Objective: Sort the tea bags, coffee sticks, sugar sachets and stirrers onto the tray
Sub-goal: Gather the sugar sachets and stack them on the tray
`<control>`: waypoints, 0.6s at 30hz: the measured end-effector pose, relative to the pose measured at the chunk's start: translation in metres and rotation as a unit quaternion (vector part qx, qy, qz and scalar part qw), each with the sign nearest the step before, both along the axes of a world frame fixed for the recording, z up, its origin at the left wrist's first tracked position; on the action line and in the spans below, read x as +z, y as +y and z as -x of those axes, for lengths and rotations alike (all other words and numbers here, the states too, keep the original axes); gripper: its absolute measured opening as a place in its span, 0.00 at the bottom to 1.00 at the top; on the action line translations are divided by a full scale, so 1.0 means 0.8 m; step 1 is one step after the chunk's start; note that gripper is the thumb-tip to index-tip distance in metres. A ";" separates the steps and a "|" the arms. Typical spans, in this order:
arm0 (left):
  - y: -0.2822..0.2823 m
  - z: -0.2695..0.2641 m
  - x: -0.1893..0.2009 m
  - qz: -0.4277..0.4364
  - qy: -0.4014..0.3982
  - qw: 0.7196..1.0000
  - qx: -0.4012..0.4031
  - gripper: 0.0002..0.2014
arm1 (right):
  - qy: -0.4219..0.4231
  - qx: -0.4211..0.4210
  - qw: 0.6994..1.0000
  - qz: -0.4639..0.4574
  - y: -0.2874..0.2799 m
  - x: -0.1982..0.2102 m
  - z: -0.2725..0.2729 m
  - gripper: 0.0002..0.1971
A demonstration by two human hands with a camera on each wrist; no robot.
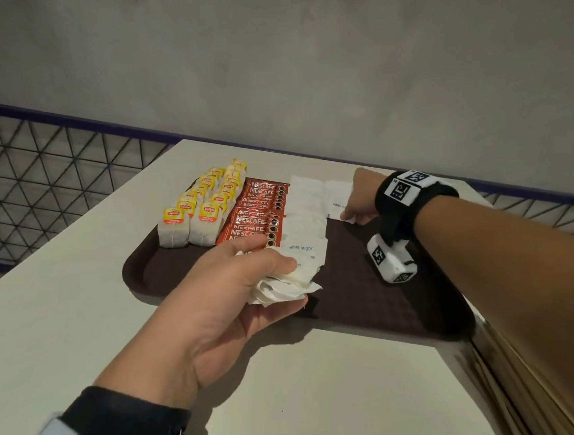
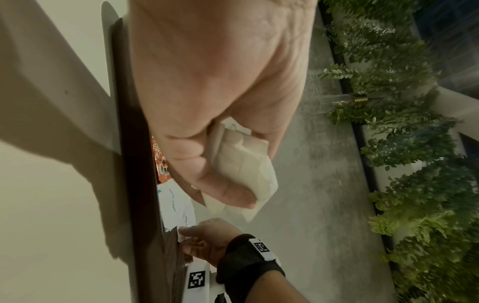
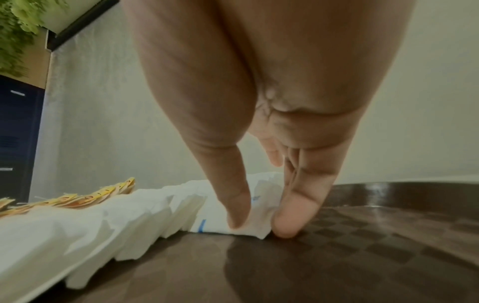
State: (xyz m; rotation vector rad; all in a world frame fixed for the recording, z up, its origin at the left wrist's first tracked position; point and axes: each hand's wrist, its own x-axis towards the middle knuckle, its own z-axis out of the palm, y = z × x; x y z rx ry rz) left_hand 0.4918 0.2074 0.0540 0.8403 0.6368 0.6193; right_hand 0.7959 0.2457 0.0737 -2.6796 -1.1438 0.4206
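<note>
A brown tray [image 1: 135, 274] lies on the white table [image 1: 61, 286]. On it stand two rows of yellow-tagged tea bags [image 1: 202, 206], a row of red coffee sticks [image 1: 261, 212] and a row of white sugar sachets [image 1: 307, 212]. My left hand [image 1: 292, 282] hovers over the tray's front and grips a bunch of sugar sachets [image 1: 277, 290], also seen in the left wrist view [image 2: 241, 160]. At the tray's far right, my right hand [image 3: 259, 223] pinches one sugar sachet [image 3: 215, 217] that lies flat on the tray [image 3: 362, 235], beside the sachet row [image 3: 103, 221].
The right half of the tray [image 1: 352, 280] is bare. A tan, striped bundle [image 1: 525, 380] lies along the table's right edge under my right forearm; what it is I cannot tell. A wire mesh fence [image 1: 34, 168] stands at the left, a grey wall behind.
</note>
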 end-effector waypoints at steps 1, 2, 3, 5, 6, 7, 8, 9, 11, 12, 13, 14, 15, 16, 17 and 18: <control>0.002 0.000 0.000 -0.001 -0.001 1.000 0.005 0.32 | -0.014 0.003 1.000 0.007 0.002 -0.001 -0.002 0.18; 0.002 0.001 0.000 -0.003 -0.003 1.000 0.008 0.36 | -0.028 0.005 1.000 0.009 0.003 -0.002 -0.003 0.20; 0.004 0.001 0.000 -0.009 -0.006 1.000 0.011 0.37 | -0.035 0.005 0.999 0.005 0.003 -0.002 -0.004 0.23; 0.005 0.003 -0.001 -0.026 -0.005 1.000 0.014 0.36 | -0.025 -0.006 1.000 -0.012 0.001 0.000 -0.002 0.25; 0.005 0.003 -0.001 -0.037 -0.002 0.999 0.012 0.35 | -0.015 -0.013 1.000 -0.021 -0.001 0.004 0.001 0.24; 0.006 0.004 -0.001 -0.047 0.004 0.999 0.007 0.35 | -0.002 -0.019 0.999 -0.035 -0.006 0.011 0.005 0.22; 0.006 0.004 -0.001 -0.054 0.011 0.998 0.003 0.35 | 0.013 -0.023 0.998 -0.057 -0.012 0.021 0.012 0.21; 0.006 0.005 0.000 -0.058 0.016 0.998 -0.002 0.35 | 0.030 -0.023 0.996 -0.087 -0.020 0.031 0.022 0.20; 0.006 0.007 0.003 -0.064 0.020 0.998 -0.012 0.33 | 0.104 -0.012 0.982 -0.157 -0.043 0.052 0.057 0.19; 0.006 0.008 0.004 -0.065 0.023 0.998 -0.014 0.32 | 0.163 -0.005 0.969 -0.183 -0.058 0.060 0.080 0.18; 0.006 0.009 0.005 -0.065 0.026 0.997 -0.015 0.31 | 0.229 0.004 0.954 -0.196 -0.073 0.066 0.105 0.18; 0.007 0.010 0.005 -0.064 0.030 0.997 -0.013 0.31 | 0.288 0.016 0.938 -0.192 -0.089 0.069 0.130 0.19; 0.006 0.011 0.006 -0.067 0.035 0.997 -0.012 0.30 | 0.335 0.034 0.925 -0.177 -0.104 0.070 0.154 0.20; 0.005 0.012 0.007 -0.071 0.041 0.997 -0.013 0.29 | 0.366 0.057 0.916 -0.156 -0.118 0.068 0.178 0.19; 0.003 0.013 0.009 -0.076 0.044 0.996 -0.020 0.27 | 0.381 0.078 0.911 -0.141 -0.129 0.064 0.197 0.18; 0.001 0.016 0.011 -0.081 0.044 0.995 -0.031 0.24 | 0.385 0.090 0.908 -0.139 -0.140 0.059 0.213 0.15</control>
